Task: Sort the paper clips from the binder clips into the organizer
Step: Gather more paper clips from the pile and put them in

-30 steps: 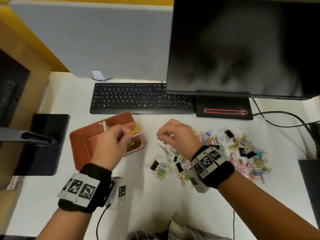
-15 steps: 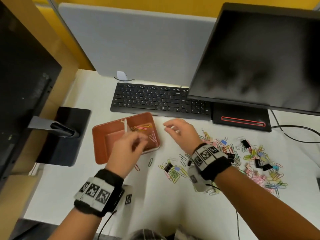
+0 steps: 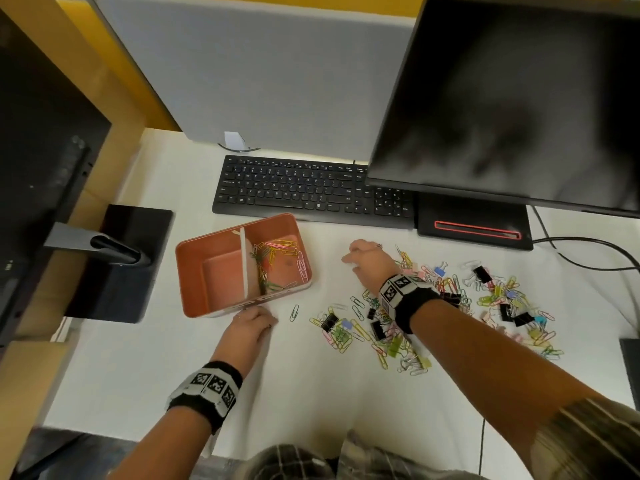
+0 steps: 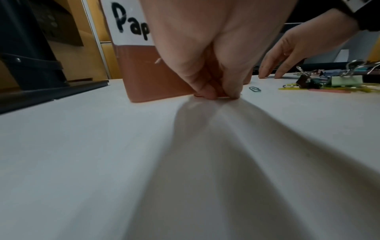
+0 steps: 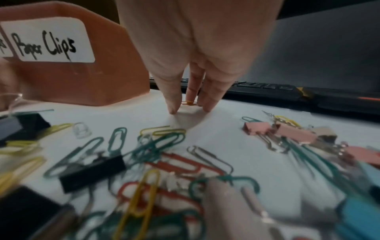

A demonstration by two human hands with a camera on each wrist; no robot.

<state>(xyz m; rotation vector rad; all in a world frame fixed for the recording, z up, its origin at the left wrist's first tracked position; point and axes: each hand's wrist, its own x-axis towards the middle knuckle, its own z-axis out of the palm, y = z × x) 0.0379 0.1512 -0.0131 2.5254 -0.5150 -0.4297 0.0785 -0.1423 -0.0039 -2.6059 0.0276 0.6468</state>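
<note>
An orange organizer (image 3: 194,271) with a white divider holds several coloured paper clips (image 3: 277,254) in its right compartment, labelled "Paper Clips" (image 5: 46,43). A mixed pile of paper clips and binder clips (image 3: 450,306) is spread to its right. My left hand (image 3: 254,322) is down on the table at the organizer's front wall, its fingertips (image 4: 207,94) bunched and pinching a small reddish paper clip (image 4: 222,97). My right hand (image 3: 363,261) stands at the pile's left edge with straight fingers (image 5: 172,104) touching the table either side of an orange paper clip (image 5: 190,102).
A lone green paper clip (image 3: 294,312) lies between my hands. Behind are a black keyboard (image 3: 311,192), a monitor (image 3: 512,98) on its base (image 3: 474,226), and cables (image 3: 588,251) at the right. A second monitor's stand (image 3: 117,265) is left of the organizer.
My left hand came away from the organizer's right compartment and dropped to the table in front of it. My right hand shifted slightly and lowered straight fingers onto the table.
</note>
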